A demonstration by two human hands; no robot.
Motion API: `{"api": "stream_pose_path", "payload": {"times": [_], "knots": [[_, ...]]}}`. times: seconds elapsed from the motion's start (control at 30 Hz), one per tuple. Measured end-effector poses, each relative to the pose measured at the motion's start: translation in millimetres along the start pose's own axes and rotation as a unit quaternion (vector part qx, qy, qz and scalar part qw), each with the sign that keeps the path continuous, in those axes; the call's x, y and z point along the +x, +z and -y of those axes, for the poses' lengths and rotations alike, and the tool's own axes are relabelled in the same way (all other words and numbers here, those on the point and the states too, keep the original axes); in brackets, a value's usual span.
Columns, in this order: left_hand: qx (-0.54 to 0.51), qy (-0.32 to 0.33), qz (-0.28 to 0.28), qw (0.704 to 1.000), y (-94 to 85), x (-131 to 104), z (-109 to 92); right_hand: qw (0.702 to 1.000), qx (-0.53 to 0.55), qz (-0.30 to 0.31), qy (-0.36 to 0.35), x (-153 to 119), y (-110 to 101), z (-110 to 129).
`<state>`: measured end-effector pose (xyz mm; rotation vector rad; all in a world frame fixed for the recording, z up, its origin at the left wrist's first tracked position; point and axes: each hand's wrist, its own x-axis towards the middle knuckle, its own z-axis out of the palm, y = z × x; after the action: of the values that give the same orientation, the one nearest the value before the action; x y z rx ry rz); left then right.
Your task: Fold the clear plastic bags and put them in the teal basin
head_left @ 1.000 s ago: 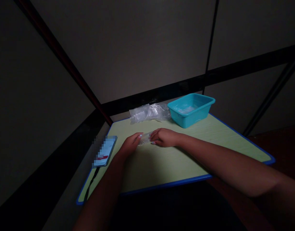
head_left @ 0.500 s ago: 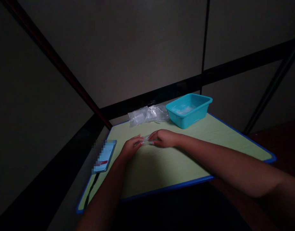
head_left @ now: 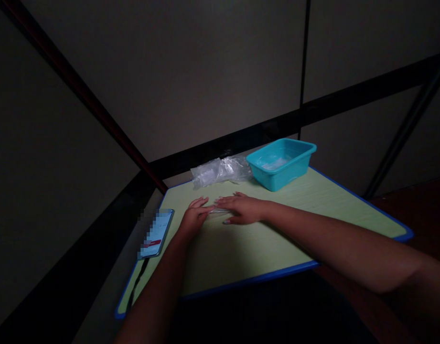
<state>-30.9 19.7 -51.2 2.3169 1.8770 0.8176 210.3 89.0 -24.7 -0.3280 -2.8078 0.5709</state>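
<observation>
A small clear plastic piece, apparently a folded plastic bag [head_left: 222,210], lies on the table in front of me, mostly covered by my hands. My right hand [head_left: 243,209] rests palm down over it, fingers stretched out and thumb apart. From the other side, my left hand [head_left: 196,215] touches the plastic's left end with its thumb, while its other fingers extend forward, apart from the thumb. How much of the plastic is under the fingers cannot be seen.
Behind my hands a crumpled pile of clear plastic bags [head_left: 221,172] lies beside a turquoise basin [head_left: 282,174] with some clear plastic inside. A phone [head_left: 158,234] lies at the left edge of the pale green, blue-edged table [head_left: 248,253]. Dark walls stand behind.
My right hand has gone from pinching the plastic to lying flat over it with fingers spread. My left fingers have straightened away from the thumb.
</observation>
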Motion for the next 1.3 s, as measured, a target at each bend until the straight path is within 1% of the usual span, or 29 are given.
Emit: {"api": "stream_pose_path", "payload": {"times": [0.07,0.13,0.27,0.4,0.43,0.5,0.53,0.63,0.67,0.73,0.83,0.9,1.07,1.13,1.23,1.3], "knots": [[0.004,-0.006,0.004,1.000,-0.5,0,-1,0.999,-0.014,0.043,0.019,-1,-1,3],[0.007,-0.012,0.006,1.000,-0.9,0,-2,0.997,-0.016,0.073,0.015,-3,-3,6],[0.014,-0.025,0.008,1.000,-0.6,1,-4,0.996,-0.011,0.094,-0.002,-3,-5,10],[0.018,-0.030,0.009,0.999,-0.5,0,-6,0.994,-0.011,0.109,0.003,-2,-3,10],[0.019,-0.035,0.002,0.999,-1.1,0,-5,0.993,-0.012,0.114,0.005,-1,-2,10],[0.026,-0.058,-0.031,0.998,-3.3,-1,-4,0.993,-0.013,0.119,0.006,-1,0,10],[0.032,-0.076,-0.055,0.995,-4.9,-2,-3,0.993,-0.011,0.120,0.006,-1,1,10],[0.042,-0.158,-0.125,0.979,-10.2,-4,-2,0.993,-0.002,0.120,0.010,-2,1,11],[0.042,-0.182,-0.137,0.973,-11.7,-5,-2,0.993,0.002,0.120,0.013,-2,1,12],[0.038,-0.210,-0.141,0.967,-13.5,-6,-5,0.992,0.012,0.122,0.018,-3,1,13],[0.030,-0.203,-0.125,0.971,-12.8,-6,-11,0.992,0.027,0.123,0.019,-4,2,14],[0.026,-0.186,-0.116,0.975,-11.1,-5,-16,0.992,0.030,0.121,0.019,-4,2,14],[0.045,-0.094,-0.064,0.993,-7.4,-4,-21,0.993,0.021,0.115,0.031,-4,3,14],[0.046,-0.083,-0.026,0.995,-6.2,-6,-21,0.993,0.015,0.112,0.031,-4,2,15],[0.042,-0.091,0.060,0.993,-4.5,-8,-20,0.994,0.003,0.104,0.023,-4,-1,15],[0.048,-0.100,0.108,0.988,-3.7,-10,-20,0.995,-0.011,0.097,0.032,-4,-2,14]]}}
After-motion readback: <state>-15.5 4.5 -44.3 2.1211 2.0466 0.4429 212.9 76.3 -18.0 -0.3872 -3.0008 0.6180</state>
